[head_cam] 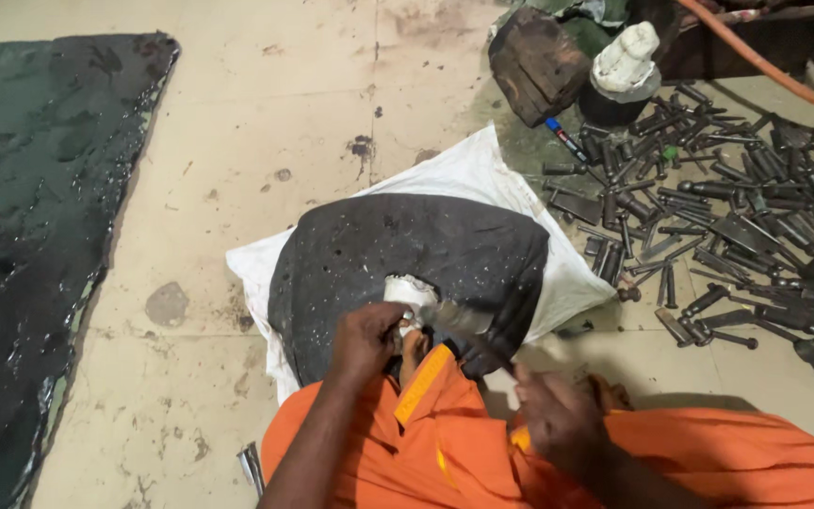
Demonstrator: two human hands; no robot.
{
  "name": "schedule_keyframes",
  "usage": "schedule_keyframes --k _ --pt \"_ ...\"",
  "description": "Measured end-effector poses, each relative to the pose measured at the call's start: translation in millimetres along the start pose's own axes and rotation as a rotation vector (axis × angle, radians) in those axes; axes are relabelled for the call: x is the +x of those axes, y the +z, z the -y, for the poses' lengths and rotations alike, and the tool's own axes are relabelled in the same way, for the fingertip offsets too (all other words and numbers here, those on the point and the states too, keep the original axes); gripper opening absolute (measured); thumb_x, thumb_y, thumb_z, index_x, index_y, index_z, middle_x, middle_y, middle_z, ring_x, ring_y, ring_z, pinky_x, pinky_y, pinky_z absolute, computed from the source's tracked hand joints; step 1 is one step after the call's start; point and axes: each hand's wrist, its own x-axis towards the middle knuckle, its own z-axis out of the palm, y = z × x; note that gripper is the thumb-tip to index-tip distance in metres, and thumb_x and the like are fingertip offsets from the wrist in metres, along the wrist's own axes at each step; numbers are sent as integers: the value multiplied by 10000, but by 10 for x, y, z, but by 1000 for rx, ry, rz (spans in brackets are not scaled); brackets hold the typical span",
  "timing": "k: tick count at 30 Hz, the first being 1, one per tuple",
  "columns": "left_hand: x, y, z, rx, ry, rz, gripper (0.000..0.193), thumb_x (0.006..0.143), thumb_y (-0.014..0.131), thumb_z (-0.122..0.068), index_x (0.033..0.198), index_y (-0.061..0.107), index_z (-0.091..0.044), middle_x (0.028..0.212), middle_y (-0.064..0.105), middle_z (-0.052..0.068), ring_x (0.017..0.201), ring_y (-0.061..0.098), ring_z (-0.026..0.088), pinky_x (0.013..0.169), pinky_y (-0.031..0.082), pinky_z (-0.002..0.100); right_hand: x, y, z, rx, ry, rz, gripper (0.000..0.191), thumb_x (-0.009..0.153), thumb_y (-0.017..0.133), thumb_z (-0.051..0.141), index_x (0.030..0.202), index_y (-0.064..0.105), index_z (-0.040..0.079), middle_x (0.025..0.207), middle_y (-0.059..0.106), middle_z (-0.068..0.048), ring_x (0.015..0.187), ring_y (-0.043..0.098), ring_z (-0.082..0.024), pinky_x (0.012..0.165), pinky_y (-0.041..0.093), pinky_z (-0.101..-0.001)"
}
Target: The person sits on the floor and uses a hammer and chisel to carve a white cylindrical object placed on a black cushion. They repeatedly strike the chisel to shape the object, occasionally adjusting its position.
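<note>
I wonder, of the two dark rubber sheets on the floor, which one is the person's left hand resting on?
The left hand rests on the rounded dark sheet with a central hole, lying on the white sack. The large greenish-black sheet lies untouched at far left.

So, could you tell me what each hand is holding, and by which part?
The right hand grips a hammer low on its handle. The left hand pinches a small tool against the dark sheet; its grip is hidden.
</note>
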Motion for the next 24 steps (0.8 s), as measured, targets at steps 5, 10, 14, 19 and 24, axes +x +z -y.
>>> schedule_keyframes --k 5,10,14,19,24 --pt "0 -31 -89 7 53 21 344 707 757 -4 1038 767 -97 969 768 118 853 753 293 731 585 350 -272 269 -80 -128 64 73 287 931 654 47 1160 629 -126 1217 660 -162 754 596 -230 651 518 -356" --pt "7 -19 -105 43 68 78 329 709 745 -2 1025 756 -94 918 747 116 815 728 320 699 569 378 -473 418 -36 -144 -84 90 321 924 596 36 1180 500 -132 1311 719 -257 785 584 -276 678 522 -382" --pt "3 7 -81 95 137 62 339 706 712 27 1027 742 -79 947 752 115 834 716 322 714 564 375 -359 328 61 184 432 99 487 897 688 94 1362 610 -25 878 670 -128 669 599 -290 588 510 -403" --pt "-91 -77 11 -379 -351 -138 287 824 635 101 1036 762 -45 929 731 101 782 718 187 662 528 304 -167 57 118 -117 15 -283 273 1017 576 87 1264 522 -17 1137 663 -235 861 634 -333 768 515 -453" --pt "-133 -88 150 -304 -338 -240 127 900 704 60 993 770 4 898 778 80 828 711 125 733 554 251 163 -152 81 115 619 230 494 952 615 137 1446 616 110 882 707 -87 789 656 -249 757 537 -403"
